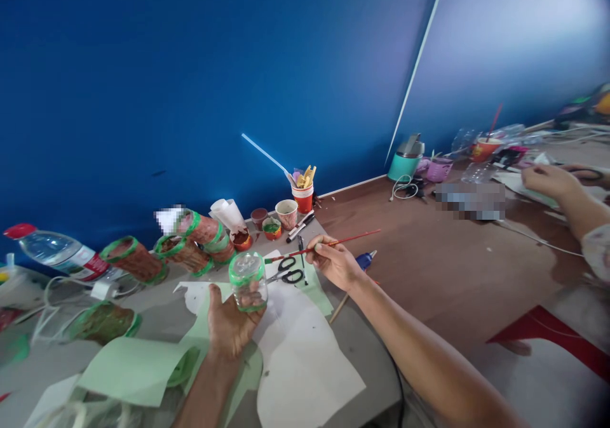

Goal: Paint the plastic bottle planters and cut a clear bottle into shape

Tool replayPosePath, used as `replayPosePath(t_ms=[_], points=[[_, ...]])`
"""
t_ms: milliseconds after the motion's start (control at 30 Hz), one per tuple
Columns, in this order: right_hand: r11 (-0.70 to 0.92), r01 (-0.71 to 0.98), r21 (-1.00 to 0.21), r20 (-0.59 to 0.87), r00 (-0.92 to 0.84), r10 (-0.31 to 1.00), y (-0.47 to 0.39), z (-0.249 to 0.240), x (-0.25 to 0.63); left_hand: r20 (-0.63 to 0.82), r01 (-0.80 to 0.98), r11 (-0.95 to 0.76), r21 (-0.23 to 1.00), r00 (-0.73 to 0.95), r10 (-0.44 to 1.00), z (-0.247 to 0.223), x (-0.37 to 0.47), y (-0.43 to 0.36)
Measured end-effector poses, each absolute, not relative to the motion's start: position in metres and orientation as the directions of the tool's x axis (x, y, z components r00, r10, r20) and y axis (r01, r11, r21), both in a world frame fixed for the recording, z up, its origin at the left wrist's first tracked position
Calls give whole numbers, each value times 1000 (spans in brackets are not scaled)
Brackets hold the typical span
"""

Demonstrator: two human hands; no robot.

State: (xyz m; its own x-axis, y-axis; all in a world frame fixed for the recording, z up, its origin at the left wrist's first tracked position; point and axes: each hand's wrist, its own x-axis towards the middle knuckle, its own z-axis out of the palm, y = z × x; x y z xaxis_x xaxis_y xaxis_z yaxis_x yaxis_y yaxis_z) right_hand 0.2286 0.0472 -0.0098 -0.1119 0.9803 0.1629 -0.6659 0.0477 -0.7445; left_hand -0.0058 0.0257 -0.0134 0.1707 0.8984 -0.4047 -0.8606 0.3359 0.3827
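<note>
My left hand is wrapped round a clear jar with green paint on its upper end; the fingers show through its wall. Between the thumb and fingers of my right hand is a thin paintbrush with a red handle. Its green-stained bristles are at the jar's painted rim; whether they touch it I cannot tell. Just behind the jar, black-handled scissors lie on pale paper. A small cup of green paint stands beyond them.
Several brown jars with green rims stand or lean at the left, near a water bottle. Rolled green paper lies in front. A red cup of tools stands by the blue wall. Another person's hand is at the right.
</note>
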Motion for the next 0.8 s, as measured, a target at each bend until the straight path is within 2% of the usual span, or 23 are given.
replayPosePath(t_ms=[200,400,633,800], points=[[71,-631,-773,203,-140,969,45,-11,224,-391,-845,319,429,145,909,-14,-6,27],[114,-604,-789,177,-46,983,45,-7,224,-363,-840,299,452,133,922,-12,-6,27],[107,-591,-799,188,-76,979,44,-6,221,-347,-836,274,475,108,932,-11,-5,29],[154,-583,-798,186,4,983,46,-6,224,-321,-837,251,486,96,942,-14,-7,30]])
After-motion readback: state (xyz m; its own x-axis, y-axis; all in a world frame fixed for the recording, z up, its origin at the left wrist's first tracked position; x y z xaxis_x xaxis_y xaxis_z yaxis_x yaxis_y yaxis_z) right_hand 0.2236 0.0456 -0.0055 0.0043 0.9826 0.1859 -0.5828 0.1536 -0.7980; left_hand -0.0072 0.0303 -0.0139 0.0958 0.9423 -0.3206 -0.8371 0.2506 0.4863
